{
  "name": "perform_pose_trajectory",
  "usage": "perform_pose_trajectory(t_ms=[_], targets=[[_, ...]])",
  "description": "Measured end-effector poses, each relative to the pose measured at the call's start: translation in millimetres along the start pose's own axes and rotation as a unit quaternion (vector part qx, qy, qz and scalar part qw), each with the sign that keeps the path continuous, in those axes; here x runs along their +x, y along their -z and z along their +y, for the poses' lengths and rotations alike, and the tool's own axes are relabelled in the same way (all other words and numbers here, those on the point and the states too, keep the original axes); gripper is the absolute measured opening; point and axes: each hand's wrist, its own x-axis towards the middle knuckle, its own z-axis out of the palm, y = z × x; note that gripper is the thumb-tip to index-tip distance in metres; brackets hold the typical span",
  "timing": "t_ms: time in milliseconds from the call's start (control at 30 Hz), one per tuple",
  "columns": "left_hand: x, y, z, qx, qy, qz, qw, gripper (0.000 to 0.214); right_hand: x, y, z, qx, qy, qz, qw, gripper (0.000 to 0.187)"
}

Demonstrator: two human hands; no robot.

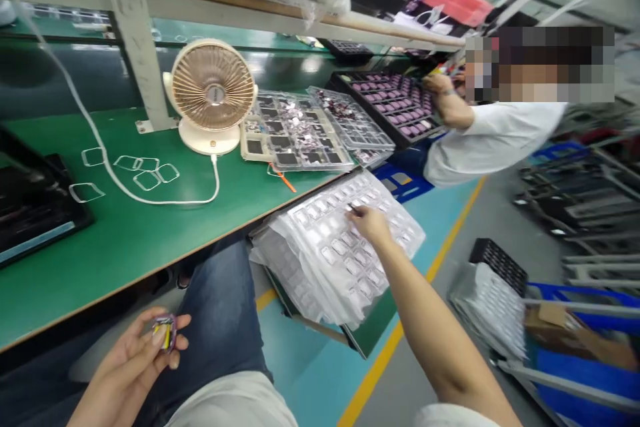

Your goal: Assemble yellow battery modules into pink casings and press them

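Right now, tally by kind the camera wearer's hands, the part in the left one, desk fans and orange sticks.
Hands, left hand and right hand: 2
Held part: 1
Desk fan: 1
Orange stick: 1
Total: 5

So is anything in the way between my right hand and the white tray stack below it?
Nothing visible is. Your right hand, pinching a small dark object, is directly over the tray stack. Your left hand is well off to the side. Whether the right fingers touch the top tray isn't clear.
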Motion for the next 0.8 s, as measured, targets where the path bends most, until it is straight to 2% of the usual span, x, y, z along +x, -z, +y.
perform_pose_trajectory(t_ms=[67,167,200,233,267,333,400,433,500,600,700,800], targets=[[-6.7,-0.1,6.2,-0.019,-0.004,-0.033,0.999,0.056,-20.4,9.2,-9.6,0.033,0.012,0.052,0.998,0.037],[-11.3,-0.3,14.4,-0.062,-0.017,-0.093,0.994,0.046,-74.3,13.7,-42.2,0.082,0.033,0.107,0.990,0.044],[-11.6,-0.2,17.1,-0.078,-0.024,-0.108,0.991,0.043,-99.4,11.8,-58.9,0.108,0.055,0.103,0.987,0.046],[-11.9,0.0,19.8,-0.091,-0.032,-0.118,0.988,0.042,-127.7,8.8,-78.4,0.171,0.128,0.091,0.973,0.043],[-12.3,0.4,22.5,-0.102,-0.040,-0.123,0.986,0.042,-158.4,4.9,-100.2,0.240,0.217,0.070,0.944,0.036],[-14.8,1.7,26.8,-0.117,-0.062,-0.123,0.984,0.040,-220.4,-4.1,-148.0,0.350,0.375,0.003,0.859,0.016],[-18.9,4.3,29.5,-0.122,-0.095,-0.120,0.981,0.039,-271.3,-13.2,-195.3,0.408,0.461,-0.029,0.788,0.007],[-21.3,6.1,30.2,-0.124,-0.116,-0.117,0.979,0.040,-289.9,-17.5,-216.3,0.426,0.490,-0.033,0.760,0.011],[-25.7,10.7,30.5,-0.127,-0.159,-0.105,0.973,0.044,-313.6,-24.9,-249.7,0.445,0.531,-0.020,0.721,0.019],[-30.0,18.9,29.5,-0.140,-0.220,-0.075,0.963,0.046,-329.1,-33.3,-277.3,0.445,0.578,-0.024,0.684,0.028],[-31.5,26.9,29.1,-0.150,-0.259,-0.039,0.953,0.043,-338.8,-39.1,-286.8,0.442,0.606,-0.069,0.658,0.032],[-31.3,34.0,30.1,-0.153,-0.271,-0.018,0.950,0.043,-346.0,-42.8,-288.3,0.433,0.607,-0.119,0.655,0.032]])
